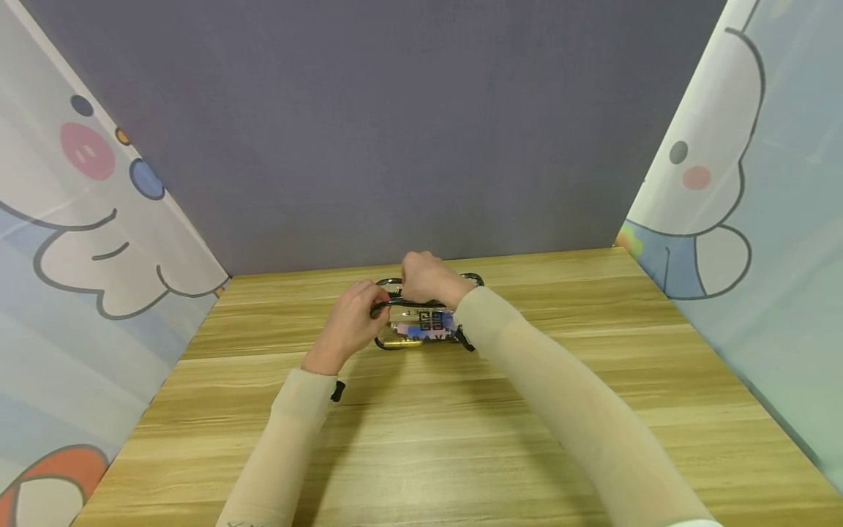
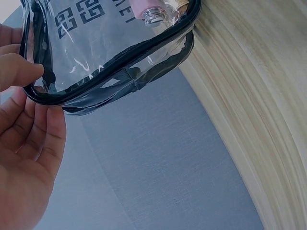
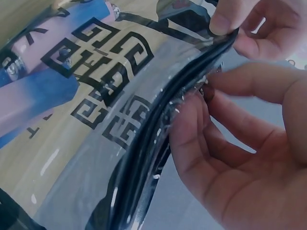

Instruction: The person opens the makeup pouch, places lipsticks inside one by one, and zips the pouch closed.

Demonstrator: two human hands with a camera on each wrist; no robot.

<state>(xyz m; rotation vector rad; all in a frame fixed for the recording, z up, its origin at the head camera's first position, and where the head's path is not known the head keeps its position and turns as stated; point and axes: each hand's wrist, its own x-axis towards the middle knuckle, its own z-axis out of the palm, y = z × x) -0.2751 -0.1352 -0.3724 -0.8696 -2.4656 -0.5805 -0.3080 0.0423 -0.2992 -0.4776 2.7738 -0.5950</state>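
A clear pouch with black trim and dark square lettering [image 1: 431,320] stands near the table's back edge. My left hand [image 1: 352,318] pinches its top left corner, thumb on one side of the black trim [image 2: 103,76] and fingers beneath. Over the pouch's top edge, my right hand [image 1: 428,278] pinches a small zipper pull [image 3: 208,91] between thumb and forefinger, close to the left hand. Through the plastic show pink-and-blue tubes [image 3: 36,103] and a pink bottle with a silvery neck [image 2: 147,9]. The right hand hides part of the zipper in the head view.
The wood-grain table [image 1: 421,439] runs back to a grey upright panel [image 1: 395,132]. Cartoon-printed curtains hang at the left [image 1: 39,293] and right [image 1: 790,219]. A black strap end [image 1: 465,339] sticks out at the pouch's lower right.
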